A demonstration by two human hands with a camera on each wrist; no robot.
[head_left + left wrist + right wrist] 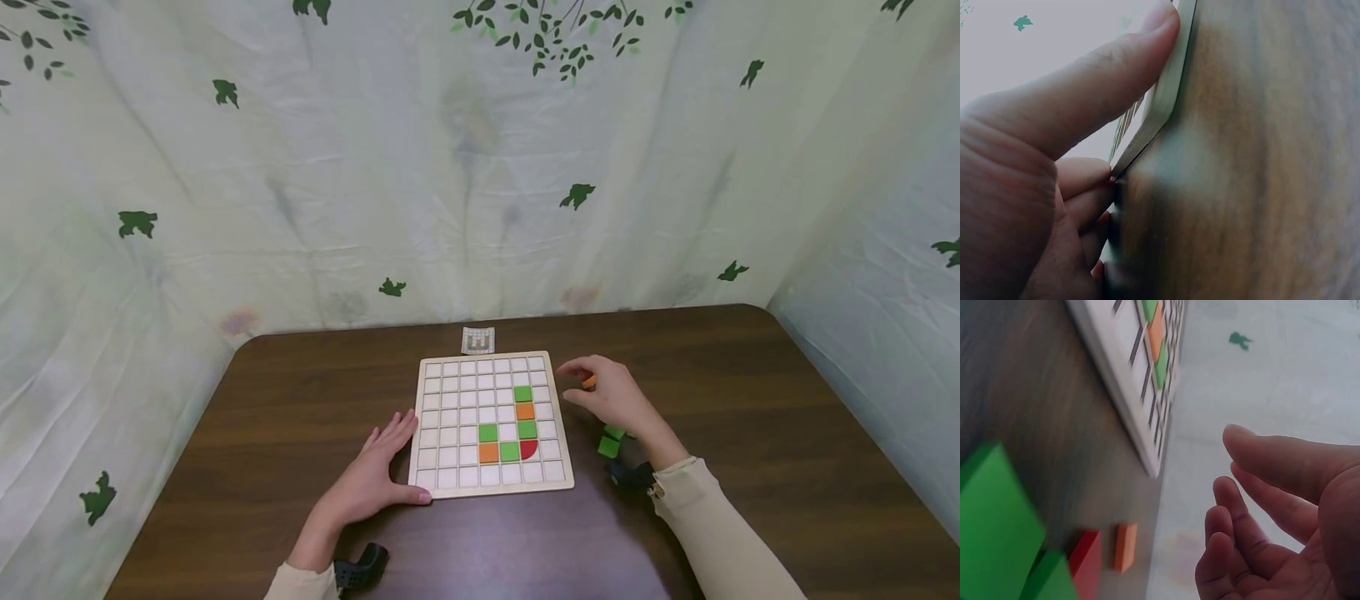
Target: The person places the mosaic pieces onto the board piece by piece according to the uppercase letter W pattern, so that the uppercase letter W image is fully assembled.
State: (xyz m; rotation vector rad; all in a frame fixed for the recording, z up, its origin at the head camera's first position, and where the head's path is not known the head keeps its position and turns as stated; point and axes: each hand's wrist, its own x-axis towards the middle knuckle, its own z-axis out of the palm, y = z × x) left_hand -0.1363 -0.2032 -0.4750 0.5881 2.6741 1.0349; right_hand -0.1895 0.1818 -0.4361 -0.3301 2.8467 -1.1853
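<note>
A white gridded board (448, 408) with a pale wooden rim lies on the table. On it sit several green squares (509, 451), two orange squares (525, 411) and a red piece (528, 450) with one rounded corner. My left hand (367, 479) steadies the board's near left corner, thumb on the front rim and fingers spread along the left side. Just right of the board, my right hand (615, 396) hovers with thumb and fingers apart, holding nothing. In the right wrist view, a loose orange piece (1125, 547) lies on the table beyond a red piece (1087, 562).
Loose green blocks (609, 447) lie beneath my right wrist. A small printed card (477, 341) lies behind the board at the far edge of the dark wooden table (322, 392). A pale leaf-patterned curtain (337, 167) hangs behind and at the sides.
</note>
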